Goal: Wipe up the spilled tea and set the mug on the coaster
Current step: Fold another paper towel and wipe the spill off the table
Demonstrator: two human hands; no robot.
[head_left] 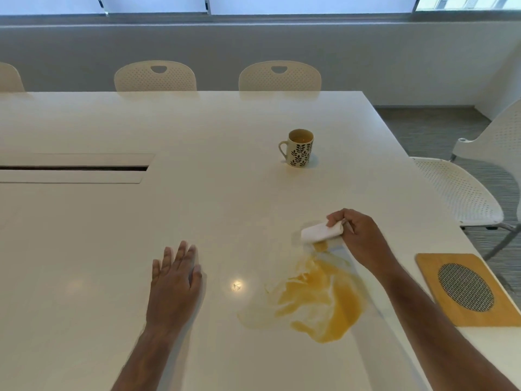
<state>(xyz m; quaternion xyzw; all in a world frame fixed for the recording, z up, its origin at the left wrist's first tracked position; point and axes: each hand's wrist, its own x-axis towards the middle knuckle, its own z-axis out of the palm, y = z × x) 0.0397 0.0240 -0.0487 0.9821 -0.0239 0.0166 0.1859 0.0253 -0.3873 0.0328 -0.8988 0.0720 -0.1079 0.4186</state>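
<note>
Now: right hand [359, 238] at four o'clock, fingers curled, pinching folded white cloth [321, 232] against white table [197, 193], at far tip of spill. Left hand [176, 283] at seven o'clock, fingers straight, slightly spread, holding nothing. Amber tea puddle [318, 300] at five o'clock, smeared. Leaf-patterned mug [299, 148] upright at one o'clock; wooden coaster [462, 289] at table's right edge, four o'clock.

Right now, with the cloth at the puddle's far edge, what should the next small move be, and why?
Probably draw the right hand and its folded white cloth back toward the body through the tea puddle: most of the orange liquid lies nearer than the cloth, unwiped.
</note>
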